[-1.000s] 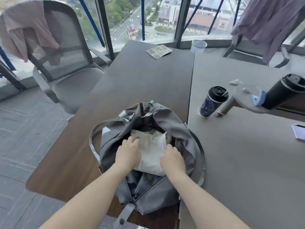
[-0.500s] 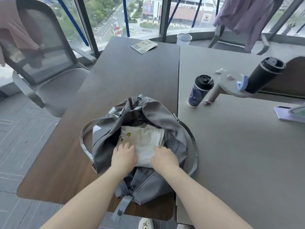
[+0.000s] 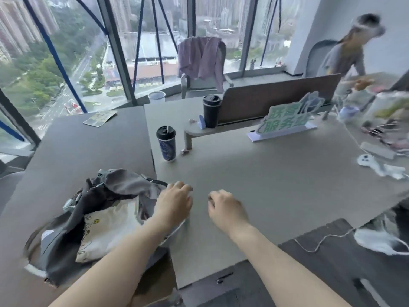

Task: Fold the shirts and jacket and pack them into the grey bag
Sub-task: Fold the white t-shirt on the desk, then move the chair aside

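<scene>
The grey bag [image 3: 66, 235] lies open at the lower left of the table, with a folded white printed shirt [image 3: 106, 229] showing in its mouth. My left hand [image 3: 174, 202] hovers at the bag's right edge with fingers loosely curled and nothing in it. My right hand [image 3: 225, 207] is over the bare grey tabletop to the right of the bag, fingers also loosely curled and holding nothing. A purple garment [image 3: 199, 58] hangs over the back of a chair by the window.
A blue printed cup with a black lid [image 3: 166, 144] and a black tumbler [image 3: 211, 111] on a small shelf stand beyond the bag. A green sign [image 3: 285, 120], a white cup [image 3: 156, 97], a card [image 3: 99, 118] and clutter are further off. Another person [image 3: 345, 56] stands at far right.
Both hands have left the white shirt in the bag and moved right over the table. The view has swung to the right, bringing the purple garment and another person into sight.
</scene>
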Demonstrator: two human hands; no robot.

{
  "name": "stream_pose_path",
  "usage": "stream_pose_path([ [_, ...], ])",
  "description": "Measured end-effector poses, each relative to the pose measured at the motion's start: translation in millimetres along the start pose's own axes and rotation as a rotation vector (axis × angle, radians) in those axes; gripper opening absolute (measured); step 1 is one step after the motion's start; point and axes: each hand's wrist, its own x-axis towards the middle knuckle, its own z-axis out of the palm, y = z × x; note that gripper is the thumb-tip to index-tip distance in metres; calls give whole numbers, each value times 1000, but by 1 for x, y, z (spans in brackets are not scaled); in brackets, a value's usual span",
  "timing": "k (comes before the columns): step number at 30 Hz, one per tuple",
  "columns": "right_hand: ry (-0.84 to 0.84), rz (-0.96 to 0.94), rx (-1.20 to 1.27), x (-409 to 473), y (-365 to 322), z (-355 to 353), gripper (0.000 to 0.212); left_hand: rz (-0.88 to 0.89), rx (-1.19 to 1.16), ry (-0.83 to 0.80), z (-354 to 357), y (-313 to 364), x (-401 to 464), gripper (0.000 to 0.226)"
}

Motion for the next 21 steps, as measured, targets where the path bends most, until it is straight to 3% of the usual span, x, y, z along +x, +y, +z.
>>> stream_pose_path([
  [10, 197, 430, -186, -235, 250, -161, 25, 547, -41, -95, 58, 346, -49, 35],
  [15, 284, 667, -239, -374, 338, -223, 28, 794, -59, -171, 85, 515, -110, 37],
  [21, 387, 916, -289, -500, 419, -272, 22, 1068, -28, -280, 115, 670, -171, 34],
])
